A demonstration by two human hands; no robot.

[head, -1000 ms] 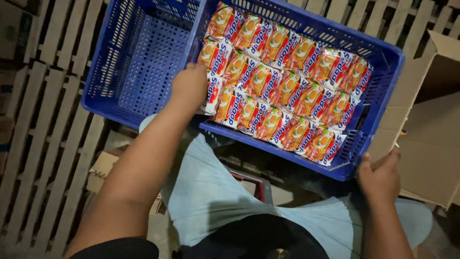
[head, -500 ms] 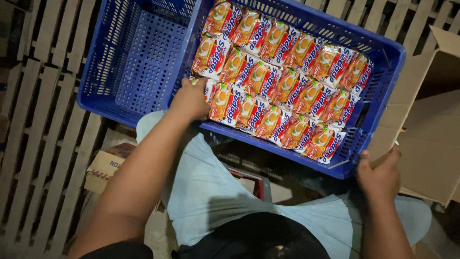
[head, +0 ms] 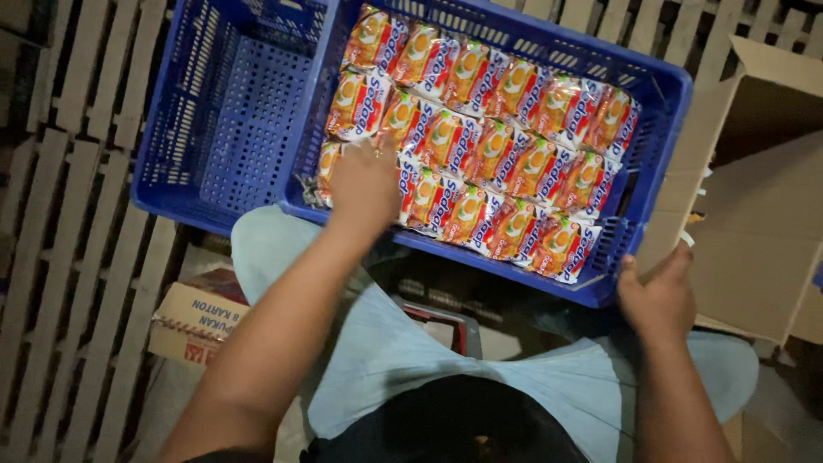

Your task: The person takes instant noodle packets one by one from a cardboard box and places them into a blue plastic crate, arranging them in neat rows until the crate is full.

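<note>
Surface materials, head view.
Noodle packets (head: 480, 137): glossy plastic film, crinkled, catching glare. Crate holding them (head: 660, 129): blue moulded plastic, perforated, slight sheen; second blue crate (head: 231, 111) at 9 o'clock, same finish. Carton (head: 754, 223) at 3 o'clock: matt brown cardboard. Slatted pallet (head: 77, 214) beneath: rough, unfinished wood. Trousers (head: 377, 343): matt pale-blue cloth.

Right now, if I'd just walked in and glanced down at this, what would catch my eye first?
The rows of bright orange-and-red snack packets filling the right blue crate stand out most. The left hand rests on the packets at the near left corner, while the right hand grips a flap of the open cardboard box at the right. A second blue crate with nothing visible in it sits on the left, over pale wooden slats.
</note>
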